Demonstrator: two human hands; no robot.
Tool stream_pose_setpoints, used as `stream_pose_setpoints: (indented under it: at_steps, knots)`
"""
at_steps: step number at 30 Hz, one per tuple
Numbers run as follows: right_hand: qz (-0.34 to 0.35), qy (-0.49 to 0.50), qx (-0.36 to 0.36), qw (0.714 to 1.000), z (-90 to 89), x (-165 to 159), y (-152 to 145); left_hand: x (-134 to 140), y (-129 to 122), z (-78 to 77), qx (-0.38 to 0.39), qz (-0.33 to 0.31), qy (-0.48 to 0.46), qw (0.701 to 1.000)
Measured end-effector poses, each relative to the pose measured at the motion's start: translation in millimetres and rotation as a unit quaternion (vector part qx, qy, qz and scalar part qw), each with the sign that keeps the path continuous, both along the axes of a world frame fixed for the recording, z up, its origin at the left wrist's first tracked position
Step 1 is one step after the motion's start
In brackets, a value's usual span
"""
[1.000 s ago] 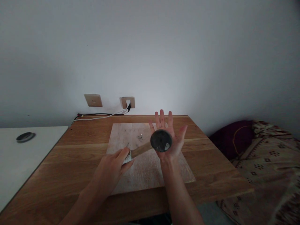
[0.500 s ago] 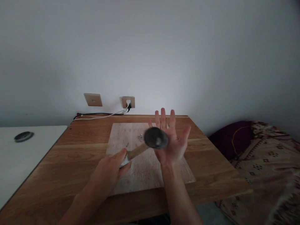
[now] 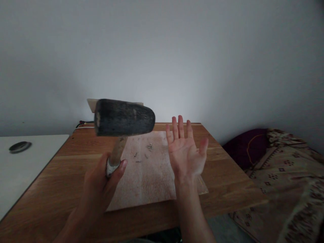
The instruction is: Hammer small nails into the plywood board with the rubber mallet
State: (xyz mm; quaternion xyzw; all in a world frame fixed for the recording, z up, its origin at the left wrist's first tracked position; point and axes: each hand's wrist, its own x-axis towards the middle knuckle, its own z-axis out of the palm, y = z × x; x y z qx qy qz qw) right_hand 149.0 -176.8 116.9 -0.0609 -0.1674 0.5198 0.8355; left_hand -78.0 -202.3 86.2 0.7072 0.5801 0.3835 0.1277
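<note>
My left hand [image 3: 101, 179] is wrapped round the wooden handle of a mallet [image 3: 124, 117], at a pale wrapped section. The mallet's big dark head is raised above the table, pointing sideways. Palm up and fingers spread, my right hand [image 3: 186, 155] hangs over the right part of a pale board [image 3: 152, 182] and holds nothing. Several small nails or screws [image 3: 150, 146] lie loose on the board between the two hands; they are too small to tell which.
The board rests on a wooden table [image 3: 222, 179] against a white wall. To the left is a white surface [image 3: 50, 148] with a dark oval object [image 3: 20, 147]. Patterned cloth [image 3: 273, 179] and a purple cushion [image 3: 246, 146] lie to the right. Cables [image 3: 84, 125] run along the back edge.
The mallet head has swung up and left, away from my right palm, and now shows side-on. My right hand stays open in nearly the same place.
</note>
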Motion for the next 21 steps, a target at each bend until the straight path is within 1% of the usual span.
stream_pose_setpoints:
  at_steps: [1,3,6,8,10,12,14,16,18,19,21]
  knots:
    - [-0.001,-0.007,0.001,1.000,-0.5,-1.3,0.3,2.4,-1.7,0.7,0.004,-0.014,-0.011,1.000]
    - [0.001,-0.022,-0.006,1.000,-1.7,-4.1,-0.1,7.9,-4.4,-1.1,-0.002,-0.066,-0.025,0.998]
    - [0.005,-0.048,-0.015,0.999,-5.5,-7.0,-2.0,14.4,-5.3,-9.0,-0.051,-0.159,0.011,0.986]
    - [0.003,-0.055,-0.017,0.998,-10.0,-7.1,-2.3,17.2,-4.5,-14.5,-0.077,-0.199,0.037,0.976]
    - [-0.001,-0.050,-0.030,0.998,-14.4,-6.0,-1.4,19.0,-3.0,-18.4,-0.080,-0.197,0.029,0.977]
    - [-0.006,-0.044,-0.044,0.998,-17.1,-4.7,0.6,19.8,-0.7,-21.4,-0.066,-0.159,-0.005,0.985]
    - [-0.010,-0.046,-0.048,0.998,-18.6,-3.8,3.4,19.3,2.4,-25.4,-0.063,-0.136,-0.010,0.989]
    - [-0.016,-0.049,-0.049,0.997,-21.3,-3.0,6.7,18.2,4.7,-31.5,-0.085,-0.157,0.029,0.984]
    - [-0.017,-0.049,-0.065,0.997,-26.5,-2.1,10.2,17.9,4.4,-39.5,-0.108,-0.182,0.062,0.975]
    - [-0.019,-0.046,-0.077,0.996,-29.6,-1.6,11.9,18.4,3.1,-43.4,-0.110,-0.183,0.060,0.975]
    - [-0.022,-0.042,-0.096,0.994,-35.0,-0.7,14.5,20.6,-1.1,-49.3,-0.102,-0.164,0.031,0.981]
